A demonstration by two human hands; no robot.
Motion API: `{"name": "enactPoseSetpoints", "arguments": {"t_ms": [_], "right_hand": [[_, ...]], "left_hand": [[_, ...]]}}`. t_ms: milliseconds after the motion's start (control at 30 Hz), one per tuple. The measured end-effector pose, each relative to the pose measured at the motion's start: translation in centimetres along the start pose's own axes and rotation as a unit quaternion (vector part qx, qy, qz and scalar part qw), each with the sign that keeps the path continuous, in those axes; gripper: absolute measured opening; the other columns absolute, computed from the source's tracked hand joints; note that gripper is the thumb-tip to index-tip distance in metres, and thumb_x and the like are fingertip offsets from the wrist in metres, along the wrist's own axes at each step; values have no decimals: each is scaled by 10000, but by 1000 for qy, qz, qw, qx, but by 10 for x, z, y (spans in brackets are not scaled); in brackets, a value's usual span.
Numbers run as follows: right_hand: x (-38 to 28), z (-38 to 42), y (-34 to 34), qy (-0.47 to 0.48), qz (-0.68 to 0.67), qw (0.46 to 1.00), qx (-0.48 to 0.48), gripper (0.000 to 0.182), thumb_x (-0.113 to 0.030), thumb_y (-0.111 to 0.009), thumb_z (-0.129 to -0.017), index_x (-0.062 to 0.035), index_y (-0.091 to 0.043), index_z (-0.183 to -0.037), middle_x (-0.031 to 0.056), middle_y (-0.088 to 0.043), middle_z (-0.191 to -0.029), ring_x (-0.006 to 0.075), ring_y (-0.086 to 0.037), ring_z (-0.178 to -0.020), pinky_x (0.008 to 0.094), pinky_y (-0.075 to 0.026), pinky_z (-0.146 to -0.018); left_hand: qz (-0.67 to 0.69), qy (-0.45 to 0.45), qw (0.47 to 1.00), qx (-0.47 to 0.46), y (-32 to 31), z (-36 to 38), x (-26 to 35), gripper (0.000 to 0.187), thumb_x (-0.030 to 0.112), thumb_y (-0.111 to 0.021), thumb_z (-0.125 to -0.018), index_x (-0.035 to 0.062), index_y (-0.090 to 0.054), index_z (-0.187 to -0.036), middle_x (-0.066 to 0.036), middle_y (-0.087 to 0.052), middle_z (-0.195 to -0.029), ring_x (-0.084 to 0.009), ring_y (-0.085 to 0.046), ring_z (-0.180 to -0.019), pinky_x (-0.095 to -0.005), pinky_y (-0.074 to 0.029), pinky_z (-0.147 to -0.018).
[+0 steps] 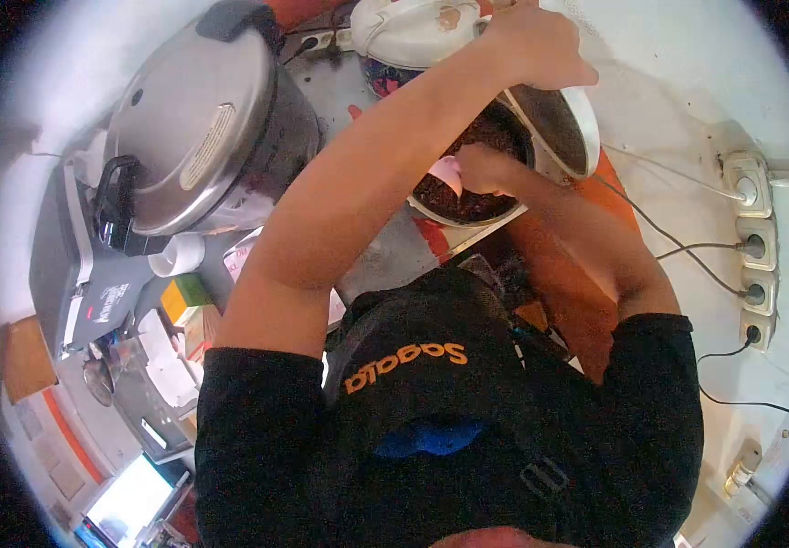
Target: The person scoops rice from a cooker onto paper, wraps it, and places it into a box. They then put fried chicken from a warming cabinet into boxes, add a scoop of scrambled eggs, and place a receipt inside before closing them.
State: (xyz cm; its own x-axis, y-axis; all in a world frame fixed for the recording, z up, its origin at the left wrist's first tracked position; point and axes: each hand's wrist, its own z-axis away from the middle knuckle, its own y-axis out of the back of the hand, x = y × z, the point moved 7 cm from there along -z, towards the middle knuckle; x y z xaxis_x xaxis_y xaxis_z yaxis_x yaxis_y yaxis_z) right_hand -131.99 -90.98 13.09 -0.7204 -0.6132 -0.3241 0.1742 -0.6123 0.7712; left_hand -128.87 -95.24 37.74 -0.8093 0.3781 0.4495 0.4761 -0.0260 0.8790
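Note:
Reaching across to the upper right, my left hand (545, 50) is closed at the upper edge of a raised, white-rimmed lid (586, 137) with a dark inner face. Below that forearm is a round pot (527, 137), rice-cooker-like, filled with dark brown, crumbly-looking contents (495, 132). My right hand (481, 171) comes in from the right, low over the contents. Its fingers are closed on a pink scoop (447, 173), whose tip points down into the brown mass. The left forearm crosses above the pot and hides part of its left side.
A big metal pressure cooker (203, 119) stands at left, near a white cup (178, 254) and a yellow-green box (184, 299). Another white-lidded cooker (413, 35) sits behind. Cables run at right to wall sockets (749, 242). A lit screen (134, 498) is at lower left.

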Motion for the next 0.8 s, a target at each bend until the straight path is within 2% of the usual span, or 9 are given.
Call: {"name": "enactPoseSetpoints", "arguments": {"t_ms": [33, 67, 200, 400, 500, 600, 700, 767, 800], "right_hand": [[13, -3, -8, -95, -71, 990, -77, 207, -42, -520, -792, 90, -653, -882, 257, -652, -740, 334, -666, -598, 436, -518, -493], [20, -8, -16, -86, -135, 982, -98, 225, -30, -518, -781, 102, -646, -912, 258, -643, -712, 305, -642, -515, 405, -462, -392], [14, -4, -19, -30, -42, 989, -141, 221, -37, -519, -792, 95, -650, -911, 266, -638, -697, 313, -650, -523, 429, -481, -412], [-4, 30, -20, -2, 37, 995, 91, 382, -306, -404, -997, 4, -625, -971, 255, -645, -863, 308, -664, -707, 409, -512, -585], [4, 33, -17, -125, -139, 982, -16, 250, -234, -483, -958, -32, -628, -931, 185, -614, -730, 259, -614, -595, 381, -472, -507], [23, 17, -30, -113, -259, 951, -127, 121, -137, -549, -874, -48, -625, -903, 70, -507, -603, 172, -487, -488, 319, -380, -432], [22, 16, -29, -94, -329, 936, -79, 165, -144, -591, -850, 2, -588, -772, 80, -503, -573, 148, -429, -433, 330, -301, -372], [17, 21, -21, -82, -325, 939, -84, 154, -133, -594, -837, -11, -575, -744, 62, -476, -556, 147, -423, -439, 322, -306, -385], [14, 22, -18, -70, -321, 940, -92, 149, -122, -596, -824, -25, -563, -716, 43, -448, -540, 146, -418, -446, 315, -311, -398]], "left_hand": [[12, -5, 1000, 10, -1, 1, -1, 553, 401, -531, -798, -36, -617, -1126, -236, -572, -1214, -426, -411, -1208, -535, -265, -1044], [23, -10, 999, 21, -2, 3, -1, 552, 400, -533, -795, -34, -617, -1126, -231, -572, -1218, -425, -407, -1211, -534, -264, -1044], [0, 12, 1000, 26, -8, -1, -7, 541, 397, -531, -796, -28, -621, -1119, -220, -576, -1218, -421, -405, -1212, -531, -266, -1042], [-16, 24, 999, 32, -10, -2, -8, 549, 399, -524, -801, -46, -616, -1108, -247, -575, -1200, -421, -413, -1202, -531, -282, -1024], [-9, 21, 999, 50, -11, -1, -6, 554, 397, -529, -798, -58, -613, -1103, -254, -579, -1188, -424, -415, -1196, -529, -287, -1021], [-16, 28, 999, 38, -9, 9, -5, 560, 392, -533, -798, -58, -599, -1125, -256, -573, -1195, -433, -408, -1202, -526, -284, -1027], [22, 6, 997, 71, -13, 12, -6, 563, 392, -535, -798, -57, -592, -1134, -268, -568, -1192, -439, -403, -1207, -530, -279, -1031], [-103, 53, 988, 106, -19, 6, -12, 537, 494, -559, -714, 115, -709, -1064, -112, -663, -1121, -350, -457, -1155, -498, -244, -992], [-104, 58, 987, 107, -23, 4, -18, 537, 494, -559, -714, 115, -709, -1064, -112, -663, -1121, -350, -457, -1155, -498, -244, -992]]}}
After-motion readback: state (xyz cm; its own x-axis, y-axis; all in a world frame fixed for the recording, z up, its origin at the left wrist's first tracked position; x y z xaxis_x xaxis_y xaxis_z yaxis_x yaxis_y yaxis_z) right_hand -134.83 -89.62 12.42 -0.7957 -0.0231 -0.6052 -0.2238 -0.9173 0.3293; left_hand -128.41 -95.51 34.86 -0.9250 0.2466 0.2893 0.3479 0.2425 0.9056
